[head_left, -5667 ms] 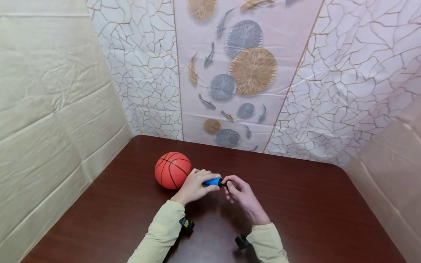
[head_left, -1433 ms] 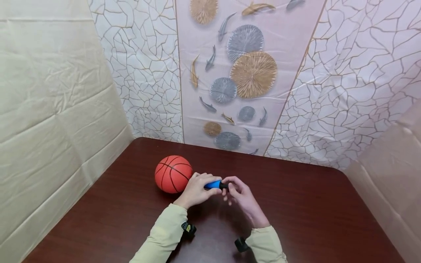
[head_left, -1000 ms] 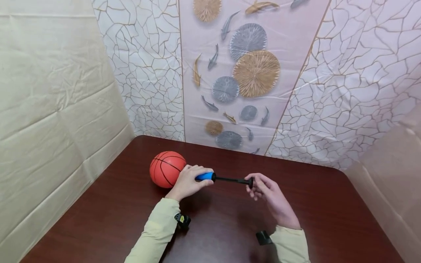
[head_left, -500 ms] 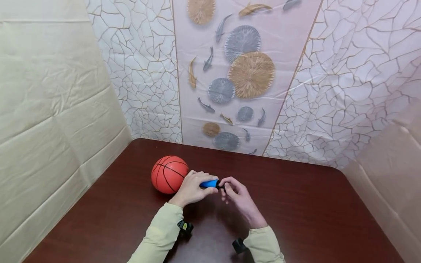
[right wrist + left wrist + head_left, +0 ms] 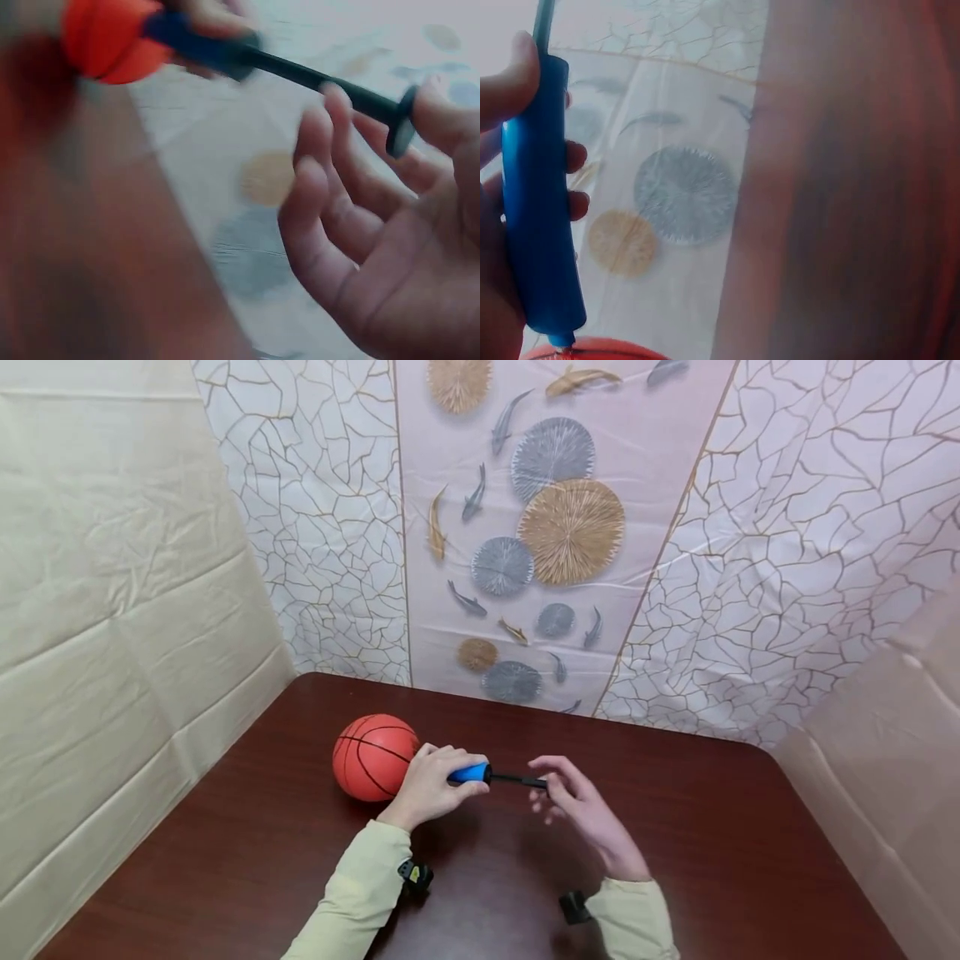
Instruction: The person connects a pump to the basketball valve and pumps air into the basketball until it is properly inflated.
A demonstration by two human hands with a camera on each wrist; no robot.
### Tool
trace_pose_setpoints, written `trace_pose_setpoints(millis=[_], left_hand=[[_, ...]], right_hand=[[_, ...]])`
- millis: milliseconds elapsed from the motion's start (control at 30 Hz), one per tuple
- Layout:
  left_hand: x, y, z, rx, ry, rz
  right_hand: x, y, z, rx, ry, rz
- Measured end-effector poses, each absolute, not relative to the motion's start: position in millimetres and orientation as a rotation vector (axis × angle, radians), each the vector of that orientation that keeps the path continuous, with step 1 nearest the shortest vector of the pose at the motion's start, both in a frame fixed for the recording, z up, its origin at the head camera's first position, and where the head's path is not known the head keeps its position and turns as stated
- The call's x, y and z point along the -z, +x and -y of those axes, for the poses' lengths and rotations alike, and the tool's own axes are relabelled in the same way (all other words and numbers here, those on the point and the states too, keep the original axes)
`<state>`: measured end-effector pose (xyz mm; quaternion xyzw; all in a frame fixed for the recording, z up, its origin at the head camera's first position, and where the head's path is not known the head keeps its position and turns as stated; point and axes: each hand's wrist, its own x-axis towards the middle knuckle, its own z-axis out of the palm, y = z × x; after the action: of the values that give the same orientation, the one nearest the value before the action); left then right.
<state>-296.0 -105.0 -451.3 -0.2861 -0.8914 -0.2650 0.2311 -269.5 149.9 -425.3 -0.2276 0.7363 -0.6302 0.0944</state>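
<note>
My left hand (image 5: 426,787) grips the blue barrel of a ball pump (image 5: 470,772), held level above the table. An orange-red basketball (image 5: 373,758) is just left of that hand. In the left wrist view the pump's narrow tip (image 5: 562,340) meets the ball, with a bit of the needle showing. The black plunger rod (image 5: 285,69) sticks out of the barrel's other end. At the rod's end my right hand (image 5: 588,814) holds the round handle (image 5: 403,120), thumb against its back and some fingers by the rod. The other fingers are loosely bent.
A dark brown table (image 5: 712,827) lies under the hands. Patterned cloth (image 5: 570,531) hangs behind its far edge, and beige cloth walls (image 5: 112,652) stand at both sides. Each sleeve has a small black camera (image 5: 415,875) at the wrist.
The right hand has gone out, in and out again with the handle; since half a second ago the rod has been drawn out rightward. Ball and left hand have shifted slightly left.
</note>
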Motion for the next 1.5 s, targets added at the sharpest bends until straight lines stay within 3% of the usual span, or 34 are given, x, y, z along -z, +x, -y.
trace_pose_setpoints(millis=[167,300,567,700,1100,1500], left_hand=[[463.6,-294.0,94.4,0.742,-0.798,2.476],[461.9,-294.3,96.4,0.762,-0.824,2.470],[443.9,-296.7,118.5,0.807,-0.760,2.474],[443.7,-296.7,119.7,0.794,-0.758,2.465],[463.0,-295.1,101.0,0.878,-0.804,2.521],[444.6,-296.6,117.8,0.902,-0.714,2.565]], right_hand=[[448.2,-276.0,-115.0,1.927,-0.595,-2.108],[445.2,-274.8,-107.9,1.924,-0.627,-2.178],[405.9,-261.0,-154.7,1.979,-0.631,-2.244],[404.6,-260.8,-166.9,1.972,-0.685,-2.237],[448.9,-271.6,-101.5,1.969,-0.534,-2.060],[414.5,-263.4,-166.3,2.025,-0.634,-2.090]])
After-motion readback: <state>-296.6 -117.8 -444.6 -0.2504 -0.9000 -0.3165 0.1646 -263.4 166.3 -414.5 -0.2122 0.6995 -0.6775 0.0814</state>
